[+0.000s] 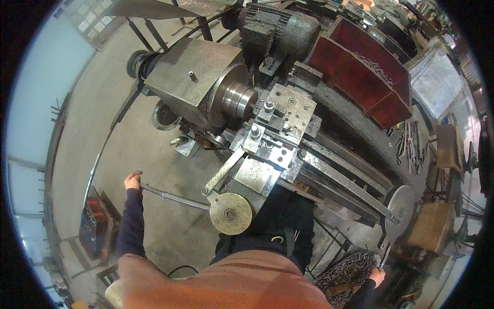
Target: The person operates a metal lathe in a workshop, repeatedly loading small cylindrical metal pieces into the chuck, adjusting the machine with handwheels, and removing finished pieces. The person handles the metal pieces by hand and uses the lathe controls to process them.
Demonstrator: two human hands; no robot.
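Note:
My left hand [133,180] grips the end of a long steel lever [173,197], which runs to a round metal disc [231,214] at the front of the lathe. Far to the right, my right hand [377,277] holds a short steel handle [386,255] below a second disc [401,210]. A flat link bar [347,181] joins that disc to the cross slide. Between my hands, the tool block [291,112] carries bolted clamps close to the spindle chuck [241,101]. A small metal sleeve [192,76] stands on the headstock [193,69].
An electric motor [281,31] sits behind the headstock. Beyond the bed is a dark red box [359,73] with small metal parts. Wrenches [411,146] lie at right. A container heaped with small metal pieces [349,270] stands near my right hand; another box [94,224] is at left.

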